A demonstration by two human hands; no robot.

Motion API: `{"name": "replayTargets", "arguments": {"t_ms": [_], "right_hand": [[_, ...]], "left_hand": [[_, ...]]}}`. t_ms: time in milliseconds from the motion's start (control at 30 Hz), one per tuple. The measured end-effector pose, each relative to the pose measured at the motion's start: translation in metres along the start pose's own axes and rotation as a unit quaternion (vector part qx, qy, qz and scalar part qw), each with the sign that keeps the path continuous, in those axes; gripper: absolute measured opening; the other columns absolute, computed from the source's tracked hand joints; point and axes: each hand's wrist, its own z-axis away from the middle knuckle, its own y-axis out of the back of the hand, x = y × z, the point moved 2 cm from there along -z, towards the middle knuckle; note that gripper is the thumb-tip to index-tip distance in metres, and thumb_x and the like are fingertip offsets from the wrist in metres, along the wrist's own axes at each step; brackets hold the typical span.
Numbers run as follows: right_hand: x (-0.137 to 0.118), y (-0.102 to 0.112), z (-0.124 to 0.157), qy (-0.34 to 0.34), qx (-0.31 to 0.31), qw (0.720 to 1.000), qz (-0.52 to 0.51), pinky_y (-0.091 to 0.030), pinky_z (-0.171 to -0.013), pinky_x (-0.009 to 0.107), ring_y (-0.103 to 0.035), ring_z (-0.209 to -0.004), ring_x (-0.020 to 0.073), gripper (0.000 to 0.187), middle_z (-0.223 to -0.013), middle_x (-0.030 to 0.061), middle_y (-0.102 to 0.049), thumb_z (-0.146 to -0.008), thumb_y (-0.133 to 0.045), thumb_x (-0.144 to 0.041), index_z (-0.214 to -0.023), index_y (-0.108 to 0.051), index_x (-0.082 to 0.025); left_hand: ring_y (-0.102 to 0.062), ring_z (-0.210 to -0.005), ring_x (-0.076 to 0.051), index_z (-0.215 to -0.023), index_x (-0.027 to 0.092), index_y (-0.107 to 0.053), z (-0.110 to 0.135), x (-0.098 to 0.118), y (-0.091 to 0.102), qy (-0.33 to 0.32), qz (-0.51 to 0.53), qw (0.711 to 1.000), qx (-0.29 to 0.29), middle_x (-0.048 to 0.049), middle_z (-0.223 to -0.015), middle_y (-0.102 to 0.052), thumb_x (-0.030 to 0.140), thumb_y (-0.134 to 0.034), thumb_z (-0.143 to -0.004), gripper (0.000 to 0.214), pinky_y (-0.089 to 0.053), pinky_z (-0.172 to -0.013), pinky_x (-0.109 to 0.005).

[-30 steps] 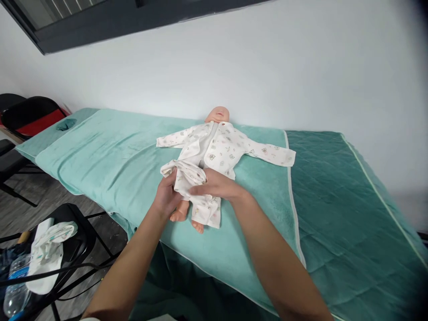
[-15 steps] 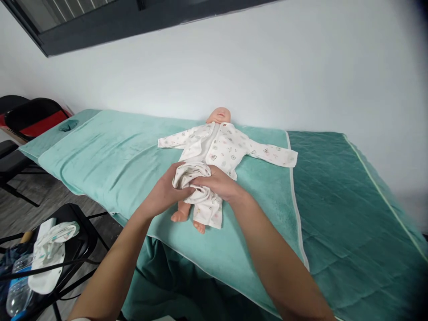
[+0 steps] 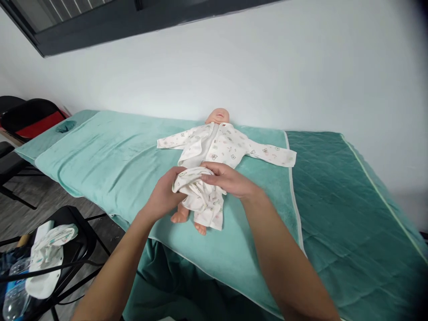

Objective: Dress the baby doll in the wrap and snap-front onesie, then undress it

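A baby doll (image 3: pixel 218 116) lies on its back, dressed in a white printed jacket (image 3: pixel 230 142) with both sleeves spread. Bunched baby pants (image 3: pixel 195 189) are between my hands, over the doll's legs; one leg of the pants reaches down to a foot. My left hand (image 3: pixel 166 192) is closed on the left side of the bunched fabric, its thumb tucked inside. My right hand (image 3: pixel 229 179) pinches the upper right edge between thumb and fingers. Both doll feet (image 3: pixel 180 215) show below, the left one with its ankle bare.
The doll rests on a light green sheet (image 3: pixel 100 151) over a long bed, with a darker green quilted cover (image 3: pixel 337 191) to the right. At lower left, a black chair (image 3: pixel 78 243) holds folded white cloth (image 3: pixel 50 249) and a plastic bottle (image 3: pixel 16 294). A wall stands behind.
My right hand has moved from inside the bunched pants to their upper right edge. The fabric is more spread between my hands. My left hand has shifted slightly.
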Motion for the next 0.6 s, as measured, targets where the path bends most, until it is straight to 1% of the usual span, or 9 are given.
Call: {"name": "replayTargets", "arguments": {"t_ms": [67, 133, 200, 267, 333, 400, 433, 533, 600], "right_hand": [[-0.006, -0.007, 0.001, -0.004, -0.035, 0.997, 0.070, -0.048, -0.079, 0.030, -0.064, -0.095, 0.0209, 0.039, -0.104, 0.0026, -0.070, -0.081, -0.074, -0.048, -0.110, -0.068, -0.021], [-0.009, -0.017, -0.001, -0.010, -0.045, 0.989, 0.142, -0.048, -0.080, 0.031, -0.064, -0.096, 0.0228, 0.039, -0.106, 0.0022, -0.071, -0.077, -0.077, -0.044, -0.108, -0.068, -0.023], [-0.009, -0.026, -0.004, -0.017, -0.022, 0.979, 0.203, -0.046, -0.072, 0.031, -0.064, -0.084, 0.0212, 0.024, -0.092, 0.0005, -0.071, -0.077, -0.075, -0.038, -0.094, -0.069, -0.023], [-0.007, -0.032, -0.007, -0.021, 0.007, 0.972, 0.235, -0.041, -0.063, 0.029, -0.060, -0.072, 0.0181, 0.007, -0.078, -0.0015, -0.068, -0.077, -0.068, -0.028, -0.080, -0.065, -0.023], [-0.004, -0.034, -0.010, -0.015, 0.022, 0.971, 0.237, -0.039, -0.061, 0.028, -0.057, -0.069, 0.0164, 0.002, -0.074, -0.0027, -0.064, -0.076, -0.061, -0.022, -0.074, -0.060, -0.022], [0.000, -0.032, -0.011, -0.016, 0.042, 0.974, 0.223, -0.037, -0.060, 0.027, -0.056, -0.070, 0.0157, 0.002, -0.073, -0.0031, -0.062, -0.075, -0.059, -0.022, -0.073, -0.057, -0.021], [0.002, -0.031, -0.012, -0.019, 0.052, 0.975, 0.215, -0.037, -0.059, 0.026, -0.055, -0.069, 0.0154, 0.003, -0.072, -0.0033, -0.061, -0.074, -0.059, -0.023, -0.074, -0.057, -0.021], [0.005, -0.029, -0.012, -0.030, 0.070, 0.974, 0.214, -0.036, -0.059, 0.025, -0.056, -0.070, 0.0149, 0.006, -0.074, -0.0038, -0.061, -0.073, -0.060, -0.023, -0.079, -0.059, -0.022], [0.006, -0.032, -0.012, -0.036, 0.076, 0.966, 0.243, -0.036, -0.061, 0.024, -0.058, -0.074, 0.0149, 0.012, -0.079, -0.0040, -0.065, -0.071, -0.061, -0.021, -0.083, -0.062, -0.023]], "left_hand": [[-0.062, -0.098, -0.025, -0.113, 0.024, -0.065, -0.004, -0.003, -0.006, -0.042, -0.065, 0.996, 0.047, -0.0039, -0.106, -0.068, 0.011, -0.068, -0.071, 0.044, -0.044, -0.085, -0.031], [-0.060, -0.094, -0.024, -0.114, 0.024, -0.065, -0.009, -0.008, -0.010, -0.058, -0.110, 0.988, 0.092, -0.0037, -0.101, -0.066, 0.009, -0.067, -0.070, 0.047, -0.043, -0.083, -0.031], [-0.059, -0.090, -0.023, -0.113, 0.024, -0.064, -0.013, -0.015, -0.013, -0.058, -0.133, 0.981, 0.126, -0.0038, -0.097, -0.064, 0.008, -0.065, -0.071, 0.045, -0.043, -0.080, -0.030], [-0.058, -0.087, -0.023, -0.106, 0.023, -0.065, -0.012, -0.021, -0.014, -0.051, -0.139, 0.979, 0.138, -0.0040, -0.094, -0.063, 0.009, -0.065, -0.073, 0.036, -0.042, -0.078, -0.030], [-0.058, -0.084, -0.022, -0.095, 0.023, -0.066, -0.006, -0.024, -0.015, -0.036, -0.128, 0.981, 0.144, -0.0036, -0.089, -0.063, 0.011, -0.066, -0.074, 0.024, -0.041, -0.076, -0.030], [-0.057, -0.080, -0.021, -0.087, 0.022, -0.066, 0.005, -0.024, -0.015, -0.002, -0.094, 0.984, 0.153, -0.0025, -0.083, -0.063, 0.014, -0.069, -0.074, 0.015, -0.041, -0.073, -0.029], [-0.057, -0.077, -0.020, -0.087, 0.022, -0.066, 0.012, -0.023, -0.016, 0.026, -0.068, 0.985, 0.156, -0.0015, -0.081, -0.063, 0.016, -0.069, -0.074, 0.015, -0.041, -0.070, -0.028], [-0.055, -0.068, -0.017, -0.092, 0.023, -0.065, 0.034, -0.015, -0.017, 0.125, 0.001, 0.980, 0.152, 0.0019, -0.076, -0.063, 0.017, -0.068, -0.072, 0.021, -0.038, -0.061, -0.025], [-0.052, -0.065, -0.015, -0.091, 0.022, -0.064, 0.047, -0.007, -0.018, 0.174, 0.014, 0.973, 0.153, 0.0034, -0.073, -0.062, 0.016, -0.067, -0.070, 0.022, -0.037, -0.058, -0.024]]}}
